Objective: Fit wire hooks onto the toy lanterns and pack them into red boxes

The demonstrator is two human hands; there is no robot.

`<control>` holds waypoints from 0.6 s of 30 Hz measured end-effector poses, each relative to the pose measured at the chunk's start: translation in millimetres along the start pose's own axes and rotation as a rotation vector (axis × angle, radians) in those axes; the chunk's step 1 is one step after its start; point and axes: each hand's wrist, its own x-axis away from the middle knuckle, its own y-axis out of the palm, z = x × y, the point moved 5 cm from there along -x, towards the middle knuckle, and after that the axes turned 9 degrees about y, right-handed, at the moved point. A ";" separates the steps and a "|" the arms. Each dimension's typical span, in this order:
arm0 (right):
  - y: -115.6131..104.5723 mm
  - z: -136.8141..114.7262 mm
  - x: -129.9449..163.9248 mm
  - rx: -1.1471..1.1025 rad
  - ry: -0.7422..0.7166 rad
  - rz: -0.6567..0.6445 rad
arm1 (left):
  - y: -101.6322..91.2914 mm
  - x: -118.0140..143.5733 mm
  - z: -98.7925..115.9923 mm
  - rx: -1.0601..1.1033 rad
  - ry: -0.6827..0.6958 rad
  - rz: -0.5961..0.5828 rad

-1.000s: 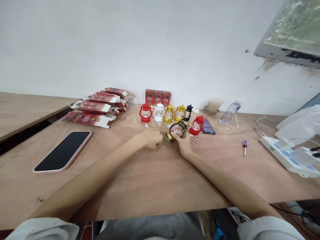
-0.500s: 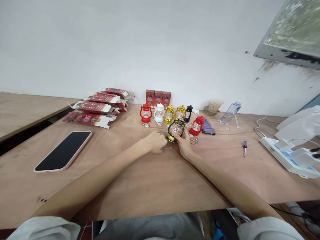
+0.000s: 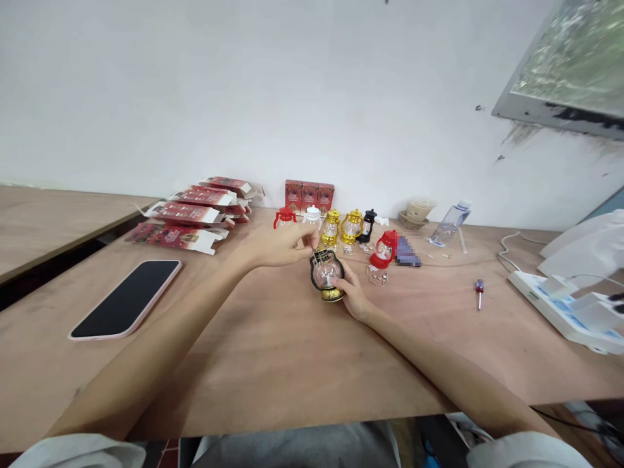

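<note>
My right hand point(image 3: 355, 294) is closed around the side of a small black-and-gold toy lantern point(image 3: 331, 294) with a clear globe, which leans to the left over the table. Above its top, my left hand point(image 3: 285, 244) is closed in a pinch on a thin pale strip point(image 3: 314, 256) that reaches the lantern's cap; what exactly the strip is cannot be made out. Behind stand a red lantern point(image 3: 285, 213) and a white lantern point(image 3: 312, 212), both partly hidden by my left hand. Two gold lanterns point(image 3: 351, 229) and a black lantern point(image 3: 367, 227) follow to the right.
Another red lantern point(image 3: 384, 249) tilts beside a blurred bluish patch point(image 3: 407, 252). Red flattened boxes point(image 3: 180, 235) lie left; upright red boxes point(image 3: 309, 196) stand behind. A phone point(image 3: 127, 299), screwdriver point(image 3: 480, 294), bottle point(image 3: 449, 224), cup point(image 3: 418, 211) and power strip point(image 3: 560, 309) surround.
My left hand has risen from the tabletop to the lantern's top, now pinching a thin strip. The black-and-gold lantern has come nearer and turned more upright in my right hand.
</note>
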 end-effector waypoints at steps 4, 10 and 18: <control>0.9 -0.1 0.4 -0.024 0.012 -0.001 | -0.5 -2.4 5.2 0.098 0.019 0.055; -4.3 3.4 -1.7 -0.059 0.031 0.085 | -8.6 -3.9 7.5 0.401 -0.002 0.189; 0.5 -0.4 2.0 -0.015 0.017 -0.009 | 3.0 -3.2 -6.9 0.650 -0.216 0.202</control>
